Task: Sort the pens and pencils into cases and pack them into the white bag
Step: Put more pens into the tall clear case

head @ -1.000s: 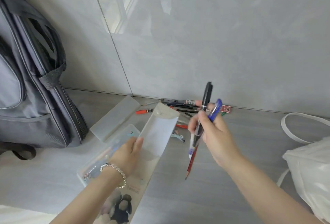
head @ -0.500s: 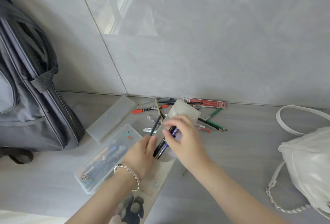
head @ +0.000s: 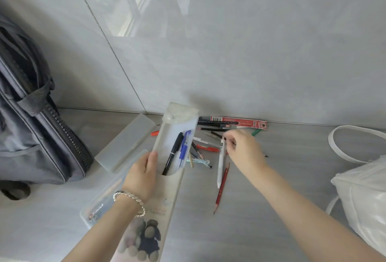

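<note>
Two pens [head: 183, 149] in pouch [head: 177, 115], L hand [head: 142, 176] grips edge, R hand [head: 244, 149] at pile [head: 206, 148]

Grey surface [head: 302, 157] bounded by tiled wall at far edge. Backpack [head: 31, 136] stood at far left, leaned on wall. Frosted lid [head: 125, 142] laid just right of backpack; clear case [head: 100, 203] laid nearer, partly hidden. Loose pens and pencils [head: 206, 149] heaped at far centre. Red packet [head: 238, 122] laid along wall behind heap. Red pencil [head: 221, 190] laid apart, nearer, tip pointed near. White bag [head: 365, 199] set at right edge, strap [head: 342, 136] looped on surface beyond it.
</note>
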Demonstrator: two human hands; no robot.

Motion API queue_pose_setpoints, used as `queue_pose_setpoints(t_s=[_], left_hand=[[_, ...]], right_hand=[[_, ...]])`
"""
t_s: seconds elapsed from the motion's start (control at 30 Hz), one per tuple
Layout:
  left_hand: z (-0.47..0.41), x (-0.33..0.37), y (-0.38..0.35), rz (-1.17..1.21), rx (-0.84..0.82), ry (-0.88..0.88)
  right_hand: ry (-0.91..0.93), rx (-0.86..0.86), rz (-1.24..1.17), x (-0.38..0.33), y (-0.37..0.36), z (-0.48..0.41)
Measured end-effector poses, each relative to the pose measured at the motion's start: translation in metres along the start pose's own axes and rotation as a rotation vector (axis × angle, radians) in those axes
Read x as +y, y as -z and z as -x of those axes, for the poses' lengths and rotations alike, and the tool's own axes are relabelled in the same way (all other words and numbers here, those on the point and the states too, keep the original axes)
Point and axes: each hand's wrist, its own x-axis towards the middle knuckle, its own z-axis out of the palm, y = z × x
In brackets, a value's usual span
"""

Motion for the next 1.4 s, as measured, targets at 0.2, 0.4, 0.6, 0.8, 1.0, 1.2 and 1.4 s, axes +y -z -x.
queue_pose_setpoints(t_s=[0.2,0.4,0.6,0.8,1.0,1.2,1.4], left_hand=[[-0.007,-0.008,0.012,-0.002,0.065,0.03],[-0.004,-0.011,0.013,0.016,0.044,0.024],[0.001,-0.009,0.011,-0.015,0.0,0.003],[0.013,0.002,-0.003,-0.049,-0.098,0.015],[0.03,0.019,-0.021,-0.069,-0.189,-0.05],[0.05,0.033,-0.03,-0.038,-0.212,-0.133],[0.057,0.035,-0.03,0.005,-0.214,-0.169]], right_hand=[[0.025,-0.403,0.402,0.032,-0.026,-0.005],[0.041,-0.517,0.611,0.025,-0.028,-0.004],[-0.053,-0.512,0.468,0.033,-0.002,0.02],[-0.224,-0.159,-0.252,0.03,0.029,0.043],[-0.088,0.125,-1.173,-0.046,0.043,0.06],[-0.033,0.231,-1.235,-0.081,0.013,0.058],[-0.16,0.045,-1.167,-0.077,0.002,0.064]])
